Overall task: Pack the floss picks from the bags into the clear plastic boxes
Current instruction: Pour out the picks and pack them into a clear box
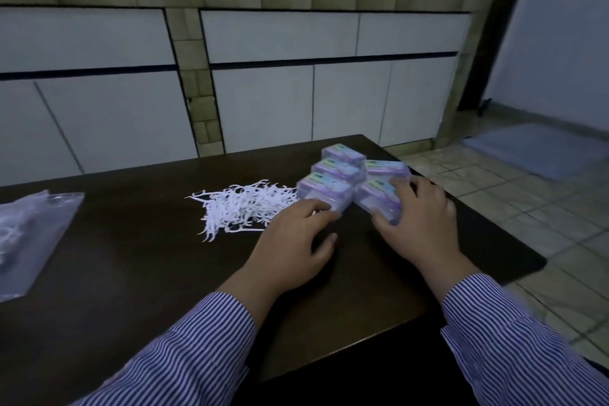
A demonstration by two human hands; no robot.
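Observation:
A loose pile of white floss picks (245, 204) lies on the dark table (138, 257). Right of the pile stand several clear plastic boxes (341, 168) with purple and teal labels, packed close together. My left hand (296, 241) rests on the table with its fingertips against the nearest left box (324, 191). My right hand (420, 217) grips the nearest right box (379, 199), thumb at its front corner and fingers over its far side. A clear plastic bag (29, 234) with a few picks inside lies at the table's left edge.
White cabinet doors with tan tile trim (197, 102) stand behind the table. The table's right edge (494, 224) drops to a tiled floor, where a grey mat (534, 148) lies.

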